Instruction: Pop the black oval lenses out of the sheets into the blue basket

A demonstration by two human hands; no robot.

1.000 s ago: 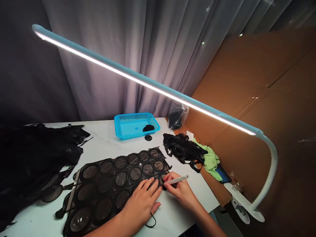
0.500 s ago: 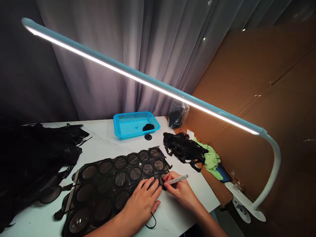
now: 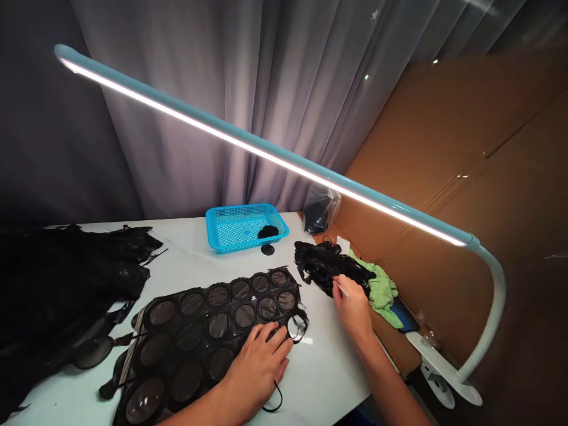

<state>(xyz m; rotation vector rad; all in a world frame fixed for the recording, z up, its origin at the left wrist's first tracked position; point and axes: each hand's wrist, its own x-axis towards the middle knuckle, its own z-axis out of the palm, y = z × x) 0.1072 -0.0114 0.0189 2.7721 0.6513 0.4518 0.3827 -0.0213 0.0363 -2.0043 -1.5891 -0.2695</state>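
Works at a white surface [image 3: 319, 367], beneath a long lit lamp [image 3: 266, 151]. Has a black sheet of round rings [image 3: 190, 331] spread across the surface in front, left of a tangled heap of black strips [image 3: 326, 260]. Rests the left hand [image 3: 266, 355] on the sheet's near right part, with a flat, loose grip clasping nothing visible. With the right hand [image 3: 356, 310], at the heap's near edge, pinches a slim pale tool [image 3: 342, 291] in a closed grip; cannot tell about contact with the strips
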